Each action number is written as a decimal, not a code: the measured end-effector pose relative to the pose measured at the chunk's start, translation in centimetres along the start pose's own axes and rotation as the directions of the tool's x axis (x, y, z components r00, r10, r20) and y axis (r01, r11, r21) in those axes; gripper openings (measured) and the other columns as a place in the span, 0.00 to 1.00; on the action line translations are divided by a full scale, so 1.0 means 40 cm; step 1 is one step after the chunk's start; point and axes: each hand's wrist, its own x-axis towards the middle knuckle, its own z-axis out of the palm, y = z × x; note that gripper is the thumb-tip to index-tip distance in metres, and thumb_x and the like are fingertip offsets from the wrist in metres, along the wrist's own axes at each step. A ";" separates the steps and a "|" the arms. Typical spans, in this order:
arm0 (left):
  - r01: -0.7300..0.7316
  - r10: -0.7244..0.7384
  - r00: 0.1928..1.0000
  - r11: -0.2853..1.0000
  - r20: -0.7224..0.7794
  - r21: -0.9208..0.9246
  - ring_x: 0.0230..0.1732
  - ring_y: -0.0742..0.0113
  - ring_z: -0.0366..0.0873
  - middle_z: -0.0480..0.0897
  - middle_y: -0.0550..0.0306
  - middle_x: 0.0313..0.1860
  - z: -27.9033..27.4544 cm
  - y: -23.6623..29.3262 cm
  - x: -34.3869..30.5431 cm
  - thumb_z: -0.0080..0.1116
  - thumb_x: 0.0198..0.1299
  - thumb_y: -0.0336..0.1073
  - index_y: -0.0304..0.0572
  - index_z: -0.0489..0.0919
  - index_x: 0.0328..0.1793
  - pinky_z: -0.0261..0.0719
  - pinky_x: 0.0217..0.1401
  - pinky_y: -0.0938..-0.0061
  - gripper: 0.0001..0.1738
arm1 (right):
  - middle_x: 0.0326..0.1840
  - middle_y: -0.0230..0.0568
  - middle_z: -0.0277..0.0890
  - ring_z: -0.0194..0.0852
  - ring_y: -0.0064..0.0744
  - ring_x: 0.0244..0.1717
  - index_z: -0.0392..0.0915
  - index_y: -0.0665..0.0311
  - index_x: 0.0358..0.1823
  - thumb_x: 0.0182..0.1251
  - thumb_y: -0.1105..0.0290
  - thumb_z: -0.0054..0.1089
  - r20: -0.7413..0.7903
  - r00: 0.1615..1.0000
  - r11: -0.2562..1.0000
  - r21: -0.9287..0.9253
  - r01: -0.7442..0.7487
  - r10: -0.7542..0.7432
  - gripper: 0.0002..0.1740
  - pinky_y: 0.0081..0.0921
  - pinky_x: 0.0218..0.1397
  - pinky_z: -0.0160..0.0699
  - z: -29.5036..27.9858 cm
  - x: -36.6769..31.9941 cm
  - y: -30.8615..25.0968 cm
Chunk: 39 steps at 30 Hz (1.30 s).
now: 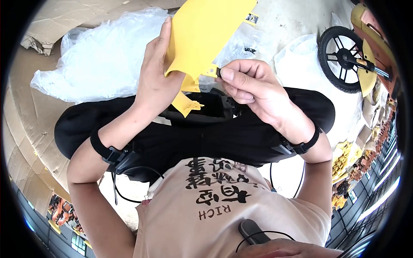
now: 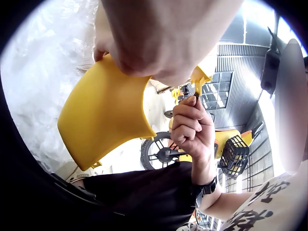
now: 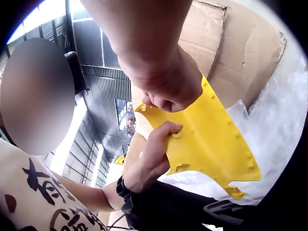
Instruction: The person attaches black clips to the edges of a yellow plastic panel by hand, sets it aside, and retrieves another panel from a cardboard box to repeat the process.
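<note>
A curved yellow plastic panel (image 1: 206, 34) is held up above the person's lap. The left hand (image 1: 160, 73) grips its left edge, with fingers partly hidden behind it; in the right wrist view the left hand (image 3: 156, 149) has its thumb on the panel's ribbed inner side (image 3: 207, 139). At the panel's lower corner tab, the right hand (image 1: 256, 86) pinches a small dark piece (image 1: 219, 72) between thumb and index finger, its other fingers curled. The left wrist view shows the right hand (image 2: 192, 127) holding that piece against a yellow tab (image 2: 199, 84).
Clear plastic wrapping (image 1: 112, 53) lies on cardboard (image 1: 32, 103) at left. A black-spoked wheel (image 1: 340, 59) stands at right beside orange and yellow parts. Between the legs sits a black open part (image 1: 208, 107) with another yellow piece (image 1: 186, 104) by it.
</note>
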 end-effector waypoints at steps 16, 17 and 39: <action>0.014 -0.019 0.998 0.996 0.056 0.090 0.60 0.51 0.76 0.69 0.45 0.62 0.001 -0.007 -0.013 0.61 0.56 0.23 0.65 0.48 0.85 0.79 0.60 0.66 0.54 | 0.22 0.24 0.68 0.50 0.09 0.18 0.81 0.74 0.43 0.74 0.69 0.60 -0.015 1.000 0.999 -0.053 -0.014 0.013 0.12 0.12 0.20 0.44 0.003 -0.011 0.004; 0.015 -0.021 0.998 0.996 0.059 0.089 0.60 0.51 0.76 0.69 0.45 0.62 0.001 -0.002 -0.014 0.61 0.56 0.23 0.65 0.48 0.85 0.79 0.60 0.66 0.54 | 0.22 0.25 0.68 0.50 0.09 0.18 0.81 0.74 0.43 0.74 0.69 0.60 -0.002 0.999 0.998 -0.045 -0.044 0.044 0.12 0.12 0.20 0.44 0.002 -0.011 0.001; 0.229 -0.167 0.957 0.936 0.236 -0.267 0.63 0.55 0.74 0.73 0.45 0.59 0.020 0.005 -0.020 0.57 0.61 0.27 0.58 0.48 0.86 0.69 0.69 0.65 0.48 | 0.23 0.26 0.66 0.51 0.12 0.20 0.78 0.72 0.48 0.78 0.61 0.55 0.151 0.973 0.978 -0.089 0.191 -0.176 0.17 0.14 0.24 0.50 0.006 0.013 0.061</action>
